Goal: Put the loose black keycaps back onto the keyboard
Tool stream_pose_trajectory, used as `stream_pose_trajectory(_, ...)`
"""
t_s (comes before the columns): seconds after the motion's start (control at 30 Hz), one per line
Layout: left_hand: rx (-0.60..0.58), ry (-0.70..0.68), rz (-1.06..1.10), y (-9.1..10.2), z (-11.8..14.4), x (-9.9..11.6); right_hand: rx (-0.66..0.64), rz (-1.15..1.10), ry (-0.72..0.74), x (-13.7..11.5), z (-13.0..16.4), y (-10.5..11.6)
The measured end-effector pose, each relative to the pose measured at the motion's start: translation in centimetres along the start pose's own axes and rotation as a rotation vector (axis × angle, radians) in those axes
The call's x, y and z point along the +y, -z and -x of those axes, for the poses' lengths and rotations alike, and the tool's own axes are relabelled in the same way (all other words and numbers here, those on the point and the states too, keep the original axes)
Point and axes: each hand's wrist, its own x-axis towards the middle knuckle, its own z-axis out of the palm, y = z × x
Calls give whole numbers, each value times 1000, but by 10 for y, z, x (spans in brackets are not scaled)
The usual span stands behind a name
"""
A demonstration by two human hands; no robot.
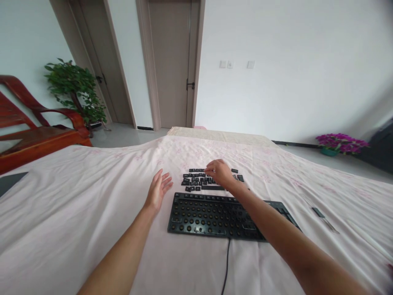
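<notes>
A black keyboard point(204, 217) lies on the cloth, with most of its keycaps off and the round switch mounts bare. Its top row of keys is still in place. Beyond it, loose black keycaps point(196, 180) are laid out in rows, with the long spacebar keycap point(213, 188) nearest the keyboard. My right hand point(218, 170) is over the upper rows of keycaps, its fingers pinched together and pointing left; whatever is between them is hidden. Left of the keycaps, my left hand point(159, 189) hovers with its fingers spread and holds nothing.
A pale floral cloth point(123, 184) with folds covers the surface. A keycap puller with wire prongs point(322, 217) lies at the right. The keyboard's cable point(226, 266) runs toward me. A dark flat object point(12, 182) is at the left edge. Behind stand a wooden chair point(39, 119) and plants.
</notes>
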Motion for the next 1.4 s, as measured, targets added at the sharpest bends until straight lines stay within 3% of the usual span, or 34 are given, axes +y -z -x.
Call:
stream_pose_trajectory(0.17, 33, 33, 31, 0, -6, 0, -108, 104, 13, -27, -44, -34)
stream_pose_trajectory(0.4, 69, 40, 24, 3, -17, -7, -166, 227, 29, -39, -67, -57)
stream_pose_trajectory(0.67, 47, 29, -8, 3, -16, -8, -235, 318, 44, -43, -75, -68)
stream_pose_trajectory(1.07, 48, 19, -32, 3, -15, -8, -225, 319, 80, -49, -82, -70)
stream_pose_trajectory(1.27, 42, -2, -30, 0, -13, -8, -102, 157, 27, -55, -58, -36)
stream_pose_trajectory(1.33, 42, -10, -29, -2, -12, -8, 21, -163, -33, -58, -40, -25)
stream_pose_trajectory(1.4, 32, -5, -32, -4, -11, -7, 42, -509, -123, -63, -19, -17)
